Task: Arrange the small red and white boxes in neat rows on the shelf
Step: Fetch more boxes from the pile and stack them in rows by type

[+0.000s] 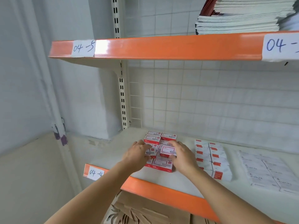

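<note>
Several small red and white boxes (161, 164) lie in two stacked rows at the left of the white shelf (113, 152). My left hand (137, 152) grips one box (150, 153) on the left row. My right hand (182, 155) holds a top box (167, 151) on the right row between thumb and fingers. Further boxes (168, 136) sit behind, toward the wire-grid back panel.
White packs with red labels (210, 159) lie in rows to the right, then flat white packets (267, 170). An orange shelf edge (161, 189) carries a paper tag reading 04-4 (95, 172). The upper shelf (161, 47) holds stacked booklets (239, 20). Brown cartons (137, 210) sit below.
</note>
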